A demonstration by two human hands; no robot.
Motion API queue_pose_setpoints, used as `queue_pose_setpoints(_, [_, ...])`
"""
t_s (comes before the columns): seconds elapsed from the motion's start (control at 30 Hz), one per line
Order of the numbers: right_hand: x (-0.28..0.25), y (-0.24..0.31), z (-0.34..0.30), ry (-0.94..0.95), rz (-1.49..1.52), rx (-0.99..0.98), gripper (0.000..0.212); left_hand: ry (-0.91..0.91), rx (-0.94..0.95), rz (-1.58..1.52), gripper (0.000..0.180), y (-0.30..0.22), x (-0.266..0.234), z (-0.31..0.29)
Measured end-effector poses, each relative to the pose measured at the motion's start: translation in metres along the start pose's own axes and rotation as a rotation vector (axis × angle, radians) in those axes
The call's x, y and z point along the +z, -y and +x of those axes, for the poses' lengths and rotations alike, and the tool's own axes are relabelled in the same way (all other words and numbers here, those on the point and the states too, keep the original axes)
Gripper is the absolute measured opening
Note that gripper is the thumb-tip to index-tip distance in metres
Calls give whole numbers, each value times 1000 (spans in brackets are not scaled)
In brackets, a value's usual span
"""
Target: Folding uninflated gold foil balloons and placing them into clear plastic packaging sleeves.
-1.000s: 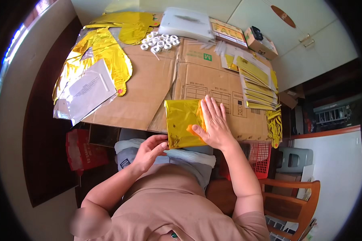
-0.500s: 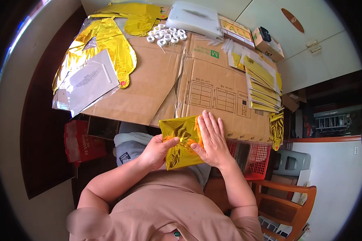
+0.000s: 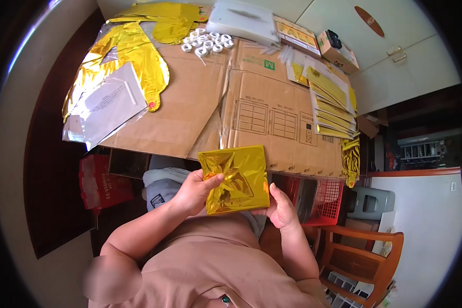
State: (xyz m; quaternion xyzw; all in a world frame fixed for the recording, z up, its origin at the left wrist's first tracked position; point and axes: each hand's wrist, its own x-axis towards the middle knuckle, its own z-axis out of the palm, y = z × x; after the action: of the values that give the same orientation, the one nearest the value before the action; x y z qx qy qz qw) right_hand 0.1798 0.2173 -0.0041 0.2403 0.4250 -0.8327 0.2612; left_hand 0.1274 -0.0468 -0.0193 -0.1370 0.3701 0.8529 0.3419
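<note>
A folded gold foil balloon [image 3: 236,192], pressed into a flat, nearly square packet, is held just off the table's near edge. My left hand [image 3: 195,192] grips its left side, thumb on top, the other fingers hidden beneath. At the packet's lower right corner is my right hand [image 3: 281,208]; its thumb stands up apart from the foil, and its fingertips reach under the edge, partly hidden. Creases and a faint pressed outline show on the shiny foil.
Flattened cardboard [image 3: 190,102] covers the table. On it lie large gold foil balloons [image 3: 156,69], a printed sheet [image 3: 113,102], white ribbon rolls [image 3: 203,45], a clear plastic stack [image 3: 241,23] and flat gold packets [image 3: 333,105]. A red crate [image 3: 327,200] and wooden chair [image 3: 362,251] stand right.
My right hand has left the packet's top and moved down to its lower right corner, fingers underneath. The right side of the foil now lies smooth. My left hand keeps its grip.
</note>
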Motion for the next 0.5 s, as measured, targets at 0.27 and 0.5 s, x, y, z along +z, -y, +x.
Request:
queue_pose_setpoints(0.27, [35,-2,31,121,-60,-115,28,-22,109,95,25,-11,-3,-21])
queue_pose_setpoints(0.5, [124,26,57,324,-122,-77,27,-37,325,38,26,-56,-28,-60])
